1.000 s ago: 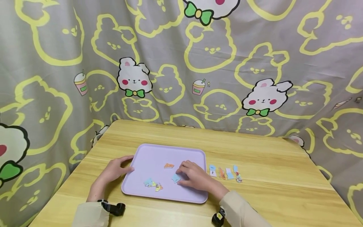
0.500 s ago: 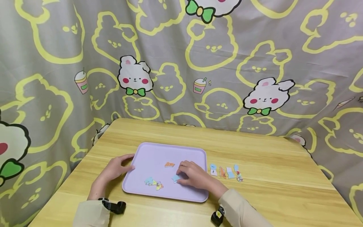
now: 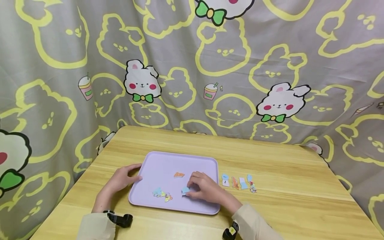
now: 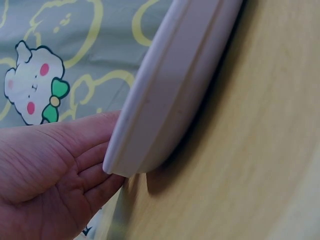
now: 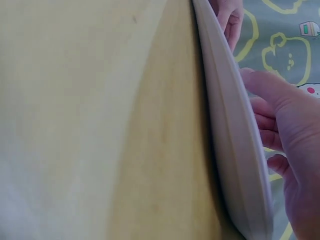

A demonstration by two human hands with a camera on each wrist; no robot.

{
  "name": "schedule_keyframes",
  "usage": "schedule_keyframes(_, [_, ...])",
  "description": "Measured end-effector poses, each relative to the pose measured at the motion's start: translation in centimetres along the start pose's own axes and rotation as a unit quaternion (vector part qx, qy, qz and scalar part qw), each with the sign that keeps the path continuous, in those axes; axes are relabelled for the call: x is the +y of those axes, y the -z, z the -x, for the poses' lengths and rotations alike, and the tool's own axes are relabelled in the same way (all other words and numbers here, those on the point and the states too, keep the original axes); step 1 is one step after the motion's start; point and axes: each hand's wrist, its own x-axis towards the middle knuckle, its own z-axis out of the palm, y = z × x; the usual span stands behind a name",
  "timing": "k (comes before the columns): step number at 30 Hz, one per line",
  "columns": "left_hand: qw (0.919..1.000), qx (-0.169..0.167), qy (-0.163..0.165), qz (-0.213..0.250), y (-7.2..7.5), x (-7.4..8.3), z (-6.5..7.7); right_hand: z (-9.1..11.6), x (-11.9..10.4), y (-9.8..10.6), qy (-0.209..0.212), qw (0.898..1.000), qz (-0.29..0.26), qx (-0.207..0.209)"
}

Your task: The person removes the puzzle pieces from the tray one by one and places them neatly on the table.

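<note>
In the head view a lilac tray (image 3: 174, 208) lies on the wooden table. My left hand (image 3: 121, 180) rests at its left edge; the left wrist view has straight fingers (image 4: 102, 160) along the outside of the tray wall. Over the tray's right half, my right hand (image 3: 205, 188) pinches a small light-blue puzzle piece (image 3: 185, 190) between thumb and fingers, partly covering it. Behind that piece lies an orange puzzle piece (image 3: 179, 174). Several joined blue and yellow pieces (image 3: 162, 194) sit nearer the front. The right wrist view hides the held piece behind the tray wall.
Right of the tray, a row of puzzle pieces lies on the table (image 3: 285, 200): a blue-and-white one (image 3: 225, 180), an orange one (image 3: 235, 182), another blue-and-white one (image 3: 242, 183) and multicoloured bits (image 3: 252, 187). A patterned curtain (image 3: 180, 50) hangs behind the table.
The light-blue piece has tilted and shifted slightly toward the front under my right fingers, and less of it shows. My left hand and the tray stay in place.
</note>
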Motion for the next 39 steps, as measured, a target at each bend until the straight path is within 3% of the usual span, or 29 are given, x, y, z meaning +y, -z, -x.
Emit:
schedule_keyframes(14, [1.0000,0.001,0.005,-0.005,0.0,0.3,0.0,0.6,-0.6,-0.5,0.030,0.990,-0.062,0.122])
schedule_keyframes(39, [1.0000,0.000,0.000,-0.009,-0.1,0.0,-0.2,3.3,0.1,0.7,0.009,0.988,-0.052,0.148])
